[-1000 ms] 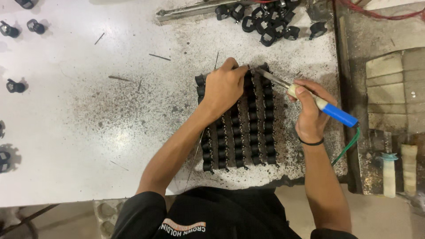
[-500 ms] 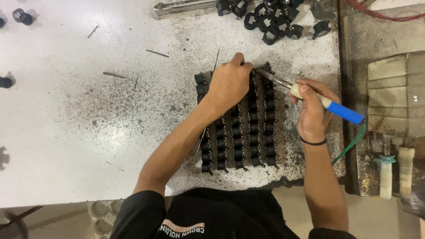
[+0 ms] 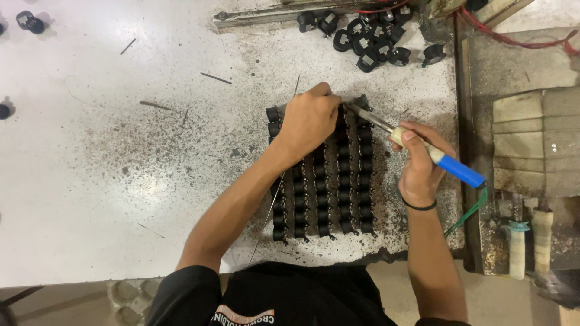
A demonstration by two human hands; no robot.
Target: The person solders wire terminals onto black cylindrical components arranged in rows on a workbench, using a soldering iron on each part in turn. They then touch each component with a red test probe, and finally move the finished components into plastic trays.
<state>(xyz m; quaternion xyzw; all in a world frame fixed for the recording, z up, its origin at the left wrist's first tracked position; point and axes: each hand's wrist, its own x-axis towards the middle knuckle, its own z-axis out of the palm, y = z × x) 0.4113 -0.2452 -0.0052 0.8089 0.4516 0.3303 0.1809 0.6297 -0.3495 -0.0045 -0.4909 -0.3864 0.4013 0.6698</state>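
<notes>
Several rows of small black parts [image 3: 338, 187] lie packed in a block on the stained white table [image 3: 121, 181]. My left hand [image 3: 308, 121] rests on the block's far left part, fingers closed as if pinching a thin wire; what it holds is hidden. My right hand [image 3: 420, 166] grips a soldering iron [image 3: 423, 148] with a blue handle and pale collar. Its metal tip reaches to the far edge of the block, right beside my left fingers.
A heap of loose black parts [image 3: 368, 36] lies at the far edge by a metal bar [image 3: 260, 15]. Thin wires [image 3: 214, 78] are scattered on the table. A green cord [image 3: 468, 214] hangs at the right edge beside a worn wooden bench [image 3: 531, 145].
The view has shifted slightly. My left hand has crept a little toward the block's far edge, and the iron's tip stays next to it.
</notes>
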